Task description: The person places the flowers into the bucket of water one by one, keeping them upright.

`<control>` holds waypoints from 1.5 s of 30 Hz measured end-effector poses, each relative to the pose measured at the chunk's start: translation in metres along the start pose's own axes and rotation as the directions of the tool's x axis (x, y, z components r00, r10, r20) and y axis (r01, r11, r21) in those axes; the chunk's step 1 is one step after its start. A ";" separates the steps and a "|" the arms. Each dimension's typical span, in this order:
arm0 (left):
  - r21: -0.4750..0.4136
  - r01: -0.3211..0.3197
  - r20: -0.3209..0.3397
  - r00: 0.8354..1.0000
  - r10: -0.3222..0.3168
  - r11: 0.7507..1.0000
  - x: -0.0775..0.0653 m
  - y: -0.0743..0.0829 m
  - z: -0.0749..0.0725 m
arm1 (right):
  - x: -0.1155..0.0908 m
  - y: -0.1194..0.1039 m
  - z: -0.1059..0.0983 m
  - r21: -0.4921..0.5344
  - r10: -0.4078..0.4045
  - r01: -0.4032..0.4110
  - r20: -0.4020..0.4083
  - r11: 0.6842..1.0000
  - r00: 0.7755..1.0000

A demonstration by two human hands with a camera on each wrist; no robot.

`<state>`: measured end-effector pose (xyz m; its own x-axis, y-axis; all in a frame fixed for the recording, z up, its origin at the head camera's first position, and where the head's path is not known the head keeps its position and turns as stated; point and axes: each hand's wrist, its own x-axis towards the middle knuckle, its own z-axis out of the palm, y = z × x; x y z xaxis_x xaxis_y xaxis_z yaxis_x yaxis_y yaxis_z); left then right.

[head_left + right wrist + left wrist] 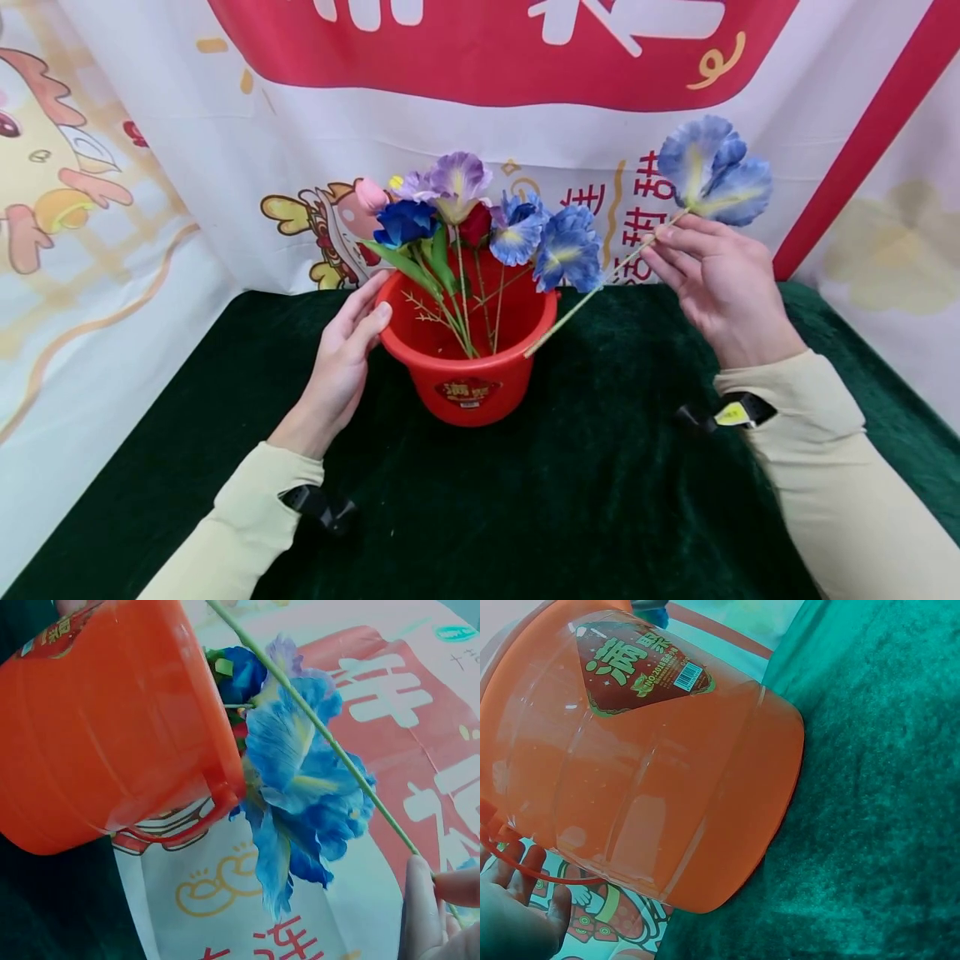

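Note:
In the head view a red plastic bucket [468, 392] stands on the dark green cloth with several artificial flowers inside. My left hand [341, 354] is at the bucket's left side, thumb tip at the rim and fingers extended along the outside. The left wrist view has the fingers [526, 874] spread loosely beside the bucket handle [547, 877]. With thumb and fingertips, my right hand [723, 283] pinches the stem of a blue artificial iris [716, 171] just below its bloom. That stem [322, 727] slants down left, its lower end overlapping the bucket's right rim in the head view.
Blue irises [567, 250], a purple iris [459, 185], a dark blue flower [405, 223], a pink tulip [371, 196] and a red flower [476, 225] rise from the bucket. Behind the green cloth [600, 500] hangs a printed white and red backdrop [510, 67].

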<state>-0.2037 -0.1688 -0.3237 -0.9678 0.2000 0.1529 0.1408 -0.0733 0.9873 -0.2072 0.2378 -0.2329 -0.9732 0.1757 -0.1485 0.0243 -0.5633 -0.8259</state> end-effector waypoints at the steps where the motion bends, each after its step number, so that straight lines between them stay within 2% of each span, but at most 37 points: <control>1: 0.001 0.000 0.001 1.000 0.000 1.000 0.000 0.000 0.000 | -0.001 0.002 0.003 0.012 -0.026 0.026 -0.005 1.000 1.000; 5: 0.002 0.003 0.000 1.000 -0.003 1.000 -0.001 0.000 0.000 | -0.007 0.011 0.013 0.062 -0.147 0.149 -0.026 0.987 0.989; 8: 0.001 0.009 0.000 1.000 -0.009 1.000 -0.001 0.000 0.000 | -0.011 0.021 0.018 0.095 -0.243 0.245 -0.032 0.965 0.970; 16: -0.003 0.012 0.010 1.000 -0.012 1.000 -0.002 0.000 0.000 | -0.016 0.051 0.028 -0.004 -0.467 0.467 -0.025 0.884 0.884; 22: -0.002 0.012 0.006 1.000 -0.012 1.000 -0.002 0.000 -0.001 | -0.017 0.073 0.033 -0.049 -0.560 0.562 0.054 0.826 0.827; 32: -0.003 0.009 0.005 1.000 -0.009 1.000 -0.003 0.001 0.000 | -0.022 0.104 0.040 -0.222 -0.623 0.658 0.212 0.720 0.753; 35: -0.004 0.005 0.007 1.000 -0.005 1.000 -0.002 0.002 0.000 | -0.025 0.112 0.041 -0.267 -0.624 0.666 0.231 0.697 0.746; 38: -0.008 0.005 0.007 1.000 -0.005 1.000 -0.002 0.002 0.001 | -0.026 0.118 0.042 -0.306 -0.624 0.657 0.211 0.689 0.753; 45: -0.015 0.014 0.011 1.000 -0.014 1.000 -0.003 0.004 0.000 | -0.030 0.126 0.043 -0.342 -0.570 0.577 0.133 0.742 0.811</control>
<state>-0.2000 -0.1694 -0.3198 -0.9672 0.2121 0.1397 0.1243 -0.0847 0.9886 -0.1852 0.1271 -0.3089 -0.8336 0.3560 0.4223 -0.4652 -0.0406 -0.8843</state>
